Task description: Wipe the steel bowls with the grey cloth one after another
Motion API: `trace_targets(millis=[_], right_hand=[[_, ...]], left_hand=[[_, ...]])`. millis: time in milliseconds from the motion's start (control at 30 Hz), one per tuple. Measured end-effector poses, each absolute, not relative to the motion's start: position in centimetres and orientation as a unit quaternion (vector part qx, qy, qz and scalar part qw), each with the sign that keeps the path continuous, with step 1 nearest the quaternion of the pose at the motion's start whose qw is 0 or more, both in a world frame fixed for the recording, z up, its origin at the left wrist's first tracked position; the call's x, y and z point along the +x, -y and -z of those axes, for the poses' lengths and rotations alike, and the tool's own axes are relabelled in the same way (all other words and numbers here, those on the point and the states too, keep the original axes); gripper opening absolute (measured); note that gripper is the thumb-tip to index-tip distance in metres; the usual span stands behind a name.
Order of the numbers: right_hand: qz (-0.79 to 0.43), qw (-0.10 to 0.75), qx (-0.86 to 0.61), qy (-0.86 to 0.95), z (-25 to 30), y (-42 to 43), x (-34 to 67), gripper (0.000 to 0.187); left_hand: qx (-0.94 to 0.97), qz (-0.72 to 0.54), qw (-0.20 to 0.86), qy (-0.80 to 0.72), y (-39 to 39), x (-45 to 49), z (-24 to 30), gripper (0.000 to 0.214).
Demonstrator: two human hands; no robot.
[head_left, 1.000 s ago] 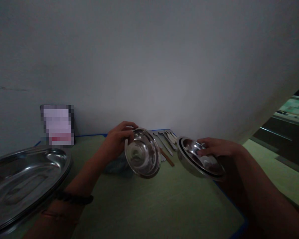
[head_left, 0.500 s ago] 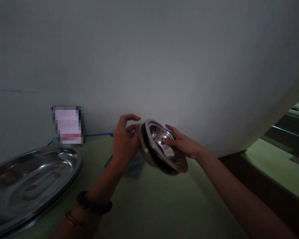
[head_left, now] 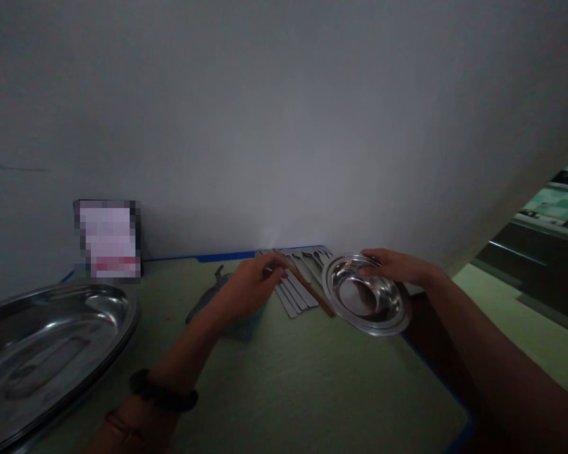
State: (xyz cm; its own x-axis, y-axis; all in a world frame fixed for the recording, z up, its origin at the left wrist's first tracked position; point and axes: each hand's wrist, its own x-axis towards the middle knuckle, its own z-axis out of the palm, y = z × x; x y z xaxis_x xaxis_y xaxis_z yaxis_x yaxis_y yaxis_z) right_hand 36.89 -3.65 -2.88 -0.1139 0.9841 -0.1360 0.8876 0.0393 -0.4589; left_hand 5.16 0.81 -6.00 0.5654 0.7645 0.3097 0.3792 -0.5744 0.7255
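My right hand grips the far rim of a stack of shiny steel bowls, which sits low at the table's right edge. My left hand reaches over a dark grey cloth to a row of steel spoons and flat cutlery laid by the wall. Its fingers are drawn together at the handles, beside a brown wooden stick. Whether they pinch a piece is too dim to tell. A dark bead bracelet circles my left wrist.
Stacked oval steel trays fill the left side of the green table, which has a blue edge. A small blurred sign leans on the grey wall. To the right the table ends above a dark floor and step.
The bowl from my left hand was nested into the right hand's stack. The stack then moved right and down to the table edge. My left hand let go and dropped to the cutlery.
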Motion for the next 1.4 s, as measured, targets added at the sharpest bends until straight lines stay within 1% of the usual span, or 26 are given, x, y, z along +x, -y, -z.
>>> trace_targets(millis=[33, 100, 233, 333, 367, 433, 500, 533, 600, 667, 733, 867, 933, 967, 1033, 1067, 1133, 1167, 1233, 1333, 1400], right_hand=[[-0.211, 0.078, -0.668, 0.709, 3.3, 3.8, 37.8, 0.043], [-0.187, 0.043, -0.692, 0.696, 4.5, 3.9, 39.3, 0.043], [-0.169, 0.03, -0.719, 0.673, 7.1, 3.5, 40.6, 0.039], [-0.146, 0.033, -0.736, 0.66, 8.0, 3.2, 40.6, 0.035], [-0.133, 0.036, -0.743, 0.655, 8.0, 3.1, 40.3, 0.036], [-0.095, 0.052, -0.758, 0.643, 7.8, 3.0, 38.9, 0.047], [-0.051, 0.081, -0.757, 0.646, 7.4, 2.8, 36.3, 0.06], [-0.037, 0.095, -0.743, 0.661, 7.1, 2.7, 34.5, 0.062], [-0.016, 0.098, -0.674, 0.732, 6.3, 2.4, 30.1, 0.058], [-0.04, 0.06, -0.611, 0.788, 5.3, 1.8, 25.2, 0.055], [-0.08, 0.041, -0.548, 0.832, 4.5, 1.0, 20.7, 0.054], [-0.174, -0.021, -0.5, 0.848, 4.8, -1.1, 14.1, 0.043], [-0.191, -0.033, -0.482, 0.854, 5.8, -1.9, 12.3, 0.04], [-0.192, -0.032, -0.479, 0.856, 6.4, -2.2, 11.7, 0.04], [-0.188, -0.029, -0.478, 0.857, 7.4, -2.5, 10.9, 0.044], [-0.185, -0.027, -0.479, 0.858, 7.7, -2.5, 10.8, 0.048], [-0.189, -0.028, -0.475, 0.859, 8.1, -2.5, 10.9, 0.054], [-0.194, -0.031, -0.471, 0.86, 8.1, -2.5, 11.1, 0.055], [-0.206, -0.038, -0.465, 0.86, 7.9, -2.5, 11.4, 0.054], [-0.218, -0.046, -0.461, 0.859, 7.8, -2.6, 11.6, 0.054], [-0.22, -0.047, -0.463, 0.857, 7.9, -2.6, 11.6, 0.062]], left_hand=[[0.838, -0.304, 0.305, -0.337, -0.8, 5.1, 6.0, 0.021], [0.848, -0.286, 0.302, -0.33, -0.9, 5.1, 5.9, 0.022], [0.858, -0.246, 0.31, -0.328, -0.6, 5.2, 5.7, 0.025], [0.866, -0.222, 0.314, -0.32, -0.1, 4.7, 4.9, 0.027], [0.868, -0.211, 0.313, -0.323, 0.0, 4.2, 4.5, 0.028], [0.869, -0.183, 0.302, -0.348, 0.2, 2.9, 3.4, 0.031], [0.868, -0.157, 0.27, -0.387, 0.4, 1.1, 2.3, 0.035], [0.867, -0.147, 0.245, -0.408, 0.4, 0.1, 1.7, 0.037], [0.866, -0.125, 0.181, -0.449, 0.7, -1.9, 0.9, 0.038], [0.855, -0.089, 0.127, -0.495, 1.2, -3.8, 0.4, 0.037], [0.833, -0.04, 0.107, -0.542, 1.7, -5.4, 0.2, 0.037], [0.785, 0.019, 0.056, -0.617, 2.0, -7.9, 0.6, 0.032], [0.765, 0.028, 0.036, -0.642, 1.6, -8.9, 0.9, 0.033], [0.757, 0.038, 0.046, -0.65, 1.4, -9.3, 1.1, 0.037], [0.745, 0.076, 0.103, -0.655, 1.1, -9.7, 1.5, 0.043], [0.741, 0.095, 0.132, -0.651, 1.0, -9.8, 1.7, 0.042], [0.735, 0.121, 0.165, -0.646, 1.2, -9.7, 2.0, 0.033], [0.734, 0.123, 0.164, -0.647, 1.4, -9.6, 2.0, 0.027], [0.737, 0.11, 0.124, -0.655, 2.0, -9.6, 1.7, 0.016], [0.725, 0.102, 0.037, -0.68, 3.1, -9.8, 0.5, 0.024], [0.704, 0.099, 0.013, -0.703, 3.6, -10.0, -0.3, 0.031]])
